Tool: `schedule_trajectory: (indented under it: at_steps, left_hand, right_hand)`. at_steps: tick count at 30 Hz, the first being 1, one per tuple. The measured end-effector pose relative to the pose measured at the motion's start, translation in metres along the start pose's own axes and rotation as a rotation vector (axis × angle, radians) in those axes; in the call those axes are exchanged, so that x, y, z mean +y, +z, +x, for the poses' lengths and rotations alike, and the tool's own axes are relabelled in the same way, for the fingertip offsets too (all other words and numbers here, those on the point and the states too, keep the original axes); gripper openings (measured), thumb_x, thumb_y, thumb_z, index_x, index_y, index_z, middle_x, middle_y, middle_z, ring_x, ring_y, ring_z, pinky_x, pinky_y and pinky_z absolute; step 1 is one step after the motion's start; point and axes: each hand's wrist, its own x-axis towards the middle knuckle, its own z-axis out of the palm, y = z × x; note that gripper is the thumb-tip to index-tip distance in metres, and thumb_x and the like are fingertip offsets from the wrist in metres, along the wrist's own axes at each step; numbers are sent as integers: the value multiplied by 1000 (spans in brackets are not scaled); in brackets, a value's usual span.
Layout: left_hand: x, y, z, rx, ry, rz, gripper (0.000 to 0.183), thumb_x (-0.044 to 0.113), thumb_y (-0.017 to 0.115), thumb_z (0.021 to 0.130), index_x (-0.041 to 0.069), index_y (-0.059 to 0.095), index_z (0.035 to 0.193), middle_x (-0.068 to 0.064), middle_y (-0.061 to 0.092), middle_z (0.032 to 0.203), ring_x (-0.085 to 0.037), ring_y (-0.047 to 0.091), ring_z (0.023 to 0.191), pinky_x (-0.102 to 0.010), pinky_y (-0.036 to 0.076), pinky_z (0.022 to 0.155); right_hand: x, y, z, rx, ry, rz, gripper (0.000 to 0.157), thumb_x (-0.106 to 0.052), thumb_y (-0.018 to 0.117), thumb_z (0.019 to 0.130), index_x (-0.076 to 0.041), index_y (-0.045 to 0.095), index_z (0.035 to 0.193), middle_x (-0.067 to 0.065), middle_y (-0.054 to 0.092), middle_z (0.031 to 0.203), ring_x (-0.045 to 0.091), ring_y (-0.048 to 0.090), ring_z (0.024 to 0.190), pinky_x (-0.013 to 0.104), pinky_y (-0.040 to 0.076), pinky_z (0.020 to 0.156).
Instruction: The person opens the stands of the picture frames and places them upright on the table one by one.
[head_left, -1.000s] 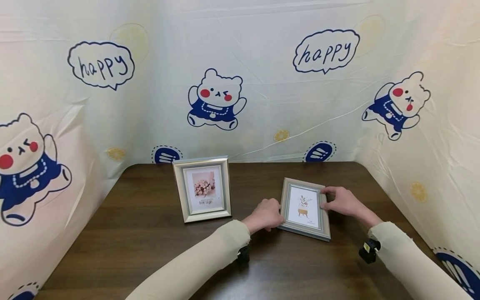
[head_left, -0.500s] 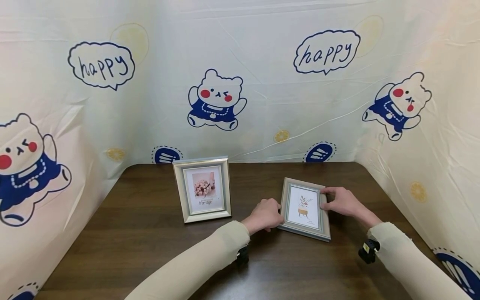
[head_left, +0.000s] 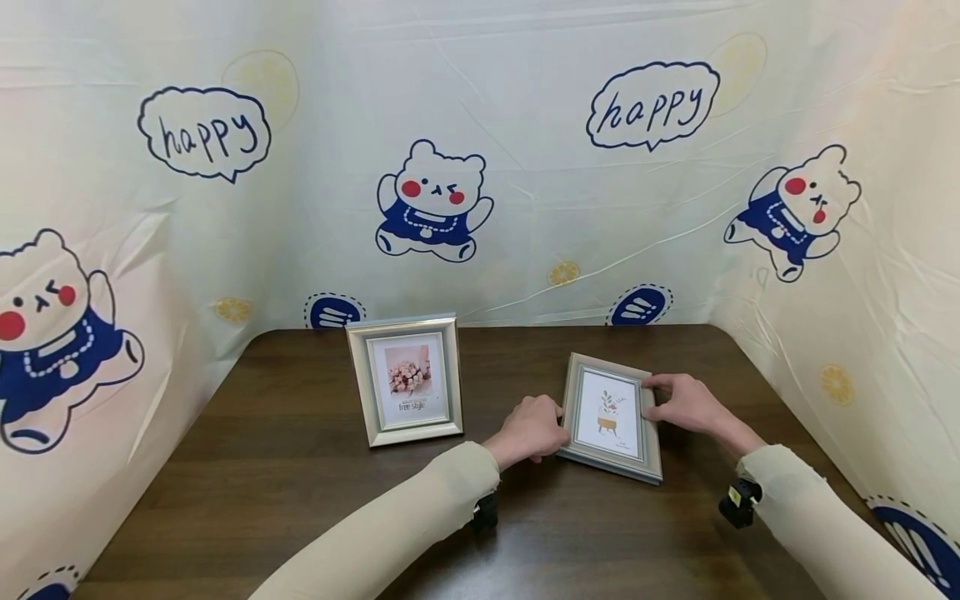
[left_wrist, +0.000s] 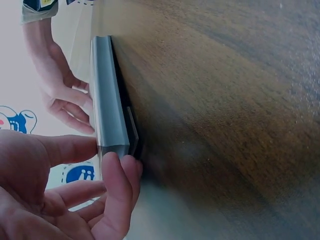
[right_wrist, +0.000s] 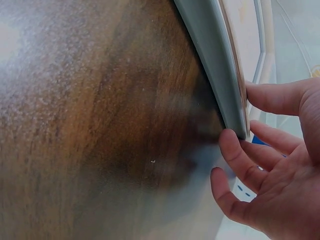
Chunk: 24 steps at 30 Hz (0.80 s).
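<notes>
A picture frame with a potted-plant print lies tilted low over the right part of the table, face up. My left hand pinches its left edge; in the left wrist view the thumb is on the front and fingers reach the back, where a dark stand piece shows. On the opposite edge, my right hand grips with thumb over the face and fingertips at the underside. To the left, a second picture frame with a pink flower print stands upright, touched by neither hand.
The dark wooden table has rounded far corners. A pale curtain with bear drawings surrounds its back and sides. A small black camera sits on the right wrist, and another black camera on the left.
The potted-plant picture frame's far edge has risen very slightly. Both hands keep their hold in almost the same place, and the flower picture frame stays where it was.
</notes>
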Motion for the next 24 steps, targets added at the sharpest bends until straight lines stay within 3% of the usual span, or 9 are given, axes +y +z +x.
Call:
schedule_trajectory:
  at_steps: [4, 6, 15, 20, 21, 22, 24]
  left_hand:
    - [-2, 1, 0, -11, 16, -54, 24, 7, 75, 93, 2, 79, 116, -7, 69, 71, -16, 61, 40, -32, 55, 43]
    - [-3, 2, -1, -17, 18, -89, 23, 5, 75, 93, 1, 78, 115, -6, 64, 61, -17, 62, 42, -33, 56, 44]
    - [-4, 2, 0, -12, 16, -161, 26, 2, 75, 91, 1, 77, 118, -8, 63, 58, -19, 64, 45, -33, 56, 44]
    - [-3, -1, -1, -5, 34, -165, 5, 2, 74, 92, 3, 77, 89, -8, 63, 58, -19, 65, 47, -32, 57, 46]
    - [-3, -1, -1, -3, 37, -164, 11, 2, 74, 92, 4, 74, 82, -8, 63, 58, -19, 65, 48, -32, 57, 46]
    - [-3, -1, -1, -2, 37, -167, 14, 2, 74, 92, 5, 73, 79, -8, 63, 59, -19, 65, 49, -32, 57, 46]
    - [-3, -2, -1, 0, 35, -180, 6, 2, 74, 93, 5, 77, 88, -8, 63, 62, -19, 66, 51, -31, 57, 46]
  right_hand:
    - [1, 1, 1, 2, -1, 4, 56, -23, 83, 88, 6, 66, 133, 34, 60, 137, 51, 57, 126, 66, 47, 100]
    - [2, 2, 1, 1, -2, 6, 56, -23, 83, 88, 5, 66, 134, 34, 60, 137, 50, 57, 126, 66, 48, 100]
    - [2, 2, 1, 8, -12, 8, 58, -24, 84, 88, 6, 65, 135, 33, 60, 138, 50, 57, 126, 66, 48, 100]
    - [1, 1, 1, 19, -19, 11, 59, -24, 84, 89, 6, 64, 136, 33, 60, 139, 51, 56, 128, 66, 47, 101]
    - [1, 1, 1, 21, -19, 12, 60, -24, 84, 89, 6, 64, 136, 33, 59, 139, 51, 56, 128, 66, 47, 101]
    - [1, 0, 1, 21, -20, 11, 60, -24, 84, 89, 6, 64, 136, 33, 59, 139, 51, 55, 129, 66, 47, 101]
    - [1, 0, 1, 21, -19, 11, 61, -25, 84, 89, 7, 63, 137, 34, 59, 140, 52, 55, 129, 66, 46, 101]
